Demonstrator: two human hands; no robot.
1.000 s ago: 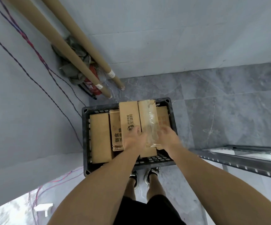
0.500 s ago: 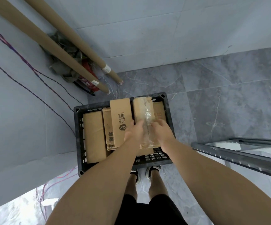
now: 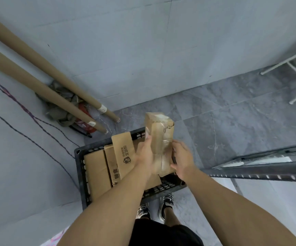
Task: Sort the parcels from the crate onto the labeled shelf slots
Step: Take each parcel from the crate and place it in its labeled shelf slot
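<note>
Parcels stand packed in the crate, filling its left side. Above the crate's right side we hold a taped parcel, left hand and right hand clasping its sides, fingers curled round it. The shelf lies right of the crate.

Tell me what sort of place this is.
Likely a storeroom or parcel-sorting corner: a black crate of cardboard parcels on a tiled floor, a metal shelf rack to the right, and long cardboard tubes leaning in the wall corner.
</note>
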